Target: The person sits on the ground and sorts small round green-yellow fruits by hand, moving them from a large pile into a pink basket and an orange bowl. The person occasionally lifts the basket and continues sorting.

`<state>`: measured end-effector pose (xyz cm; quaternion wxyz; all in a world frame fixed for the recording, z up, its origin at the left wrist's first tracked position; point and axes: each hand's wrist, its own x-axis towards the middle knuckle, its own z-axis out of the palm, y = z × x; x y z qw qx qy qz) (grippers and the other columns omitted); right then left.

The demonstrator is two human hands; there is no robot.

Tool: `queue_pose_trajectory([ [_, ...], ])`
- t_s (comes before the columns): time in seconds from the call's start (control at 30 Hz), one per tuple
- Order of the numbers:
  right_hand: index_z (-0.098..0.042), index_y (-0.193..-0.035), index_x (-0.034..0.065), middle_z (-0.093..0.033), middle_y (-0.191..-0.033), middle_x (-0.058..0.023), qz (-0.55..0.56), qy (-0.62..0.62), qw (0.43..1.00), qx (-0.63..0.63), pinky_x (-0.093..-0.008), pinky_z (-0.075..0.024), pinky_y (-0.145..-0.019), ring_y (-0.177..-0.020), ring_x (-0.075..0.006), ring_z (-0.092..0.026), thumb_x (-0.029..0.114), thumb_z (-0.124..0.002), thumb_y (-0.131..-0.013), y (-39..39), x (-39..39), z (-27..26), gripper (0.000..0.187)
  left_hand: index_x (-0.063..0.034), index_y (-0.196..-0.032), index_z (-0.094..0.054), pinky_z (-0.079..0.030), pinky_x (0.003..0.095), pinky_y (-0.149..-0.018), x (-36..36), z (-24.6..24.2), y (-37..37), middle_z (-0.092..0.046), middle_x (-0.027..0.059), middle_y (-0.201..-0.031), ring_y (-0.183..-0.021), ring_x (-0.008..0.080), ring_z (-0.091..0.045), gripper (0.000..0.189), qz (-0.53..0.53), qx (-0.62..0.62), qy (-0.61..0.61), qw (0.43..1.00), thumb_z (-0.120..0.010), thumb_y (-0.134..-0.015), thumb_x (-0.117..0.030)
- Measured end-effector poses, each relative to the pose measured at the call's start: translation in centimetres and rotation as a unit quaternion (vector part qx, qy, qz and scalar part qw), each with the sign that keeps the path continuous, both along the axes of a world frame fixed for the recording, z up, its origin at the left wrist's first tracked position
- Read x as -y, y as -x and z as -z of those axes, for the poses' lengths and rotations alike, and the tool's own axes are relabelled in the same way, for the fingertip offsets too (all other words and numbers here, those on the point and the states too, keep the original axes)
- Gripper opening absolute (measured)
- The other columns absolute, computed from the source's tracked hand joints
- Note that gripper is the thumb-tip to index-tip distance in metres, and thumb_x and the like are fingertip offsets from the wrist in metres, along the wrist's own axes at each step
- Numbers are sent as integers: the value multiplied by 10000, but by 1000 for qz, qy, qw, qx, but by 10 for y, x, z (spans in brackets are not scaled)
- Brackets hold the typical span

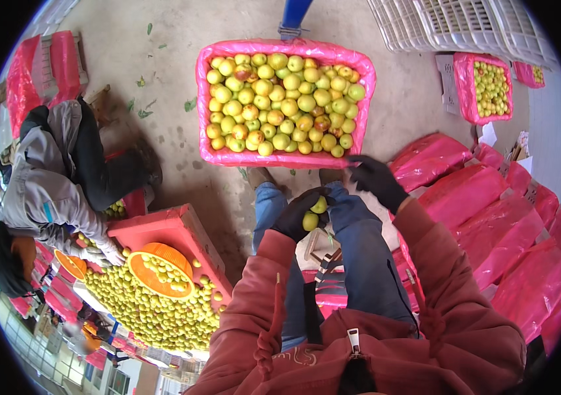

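Note:
My left hand [305,215], in a black glove, holds two green fruits [311,220] in its curled palm, above the gap between my knees. Also black-gloved, my right hand [377,178] has its fingers spread, with the fingertips close to the near right corner of a crate lined with pink plastic film [285,160]. Whether they touch the film I cannot tell. Round yellow-green fruits [289,107], some with reddish-brown patches, fill that crate in front of my feet. Nothing shows in the right hand, though its palm is hidden.
At left, a co-worker [48,182] reaches gloved hands into fruit heaped on a red-edged table [162,224], beside an orange basket [135,266]. Pink-wrapped crates [473,197] are stacked at right. White plastic crates [438,24] and another lined fruit crate [458,94] stand farther off. A blue post [294,17] meets the crate's far side.

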<state>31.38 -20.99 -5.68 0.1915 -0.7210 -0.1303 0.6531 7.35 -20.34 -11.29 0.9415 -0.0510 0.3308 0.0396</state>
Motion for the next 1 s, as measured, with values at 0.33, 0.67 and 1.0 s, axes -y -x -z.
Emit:
queue_pose_trajectory([
  [0.33, -656, -1066, 55, -639, -802, -78, -16, -75, 975, 206, -302, -500, -652, -672, -150, -593, 225, -675, -860, -54, 14, 87, 268, -135, -1314, -472, -501, 282, -661, 38, 4, 29, -584, 88, -1155, -890, 190, -595, 543, -26, -17, 15, 999, -625, -876, -417],
  [0.67, -586, -1183, 141, -625, -1028, -99, -200, -178, 851, 453, -376, -503, -803, -921, -276, -627, 284, -689, -819, -46, -87, 110, 404, -115, -1303, -472, -505, 293, -664, 48, 21, 33, -599, 96, -1124, -867, 198, -599, 506, -32, -39, 42, 998, -586, -898, -397],
  [1.0, -513, -1309, 210, -604, -1182, -90, -420, -183, 741, 491, -395, -502, -862, -1003, -283, -625, 285, -666, -812, -57, -123, 125, 525, -90, -1302, -472, -512, 302, -649, 56, 29, 40, -604, 113, -1098, -825, 199, -608, 456, -27, -93, 67, 993, -536, -939, -359],
])
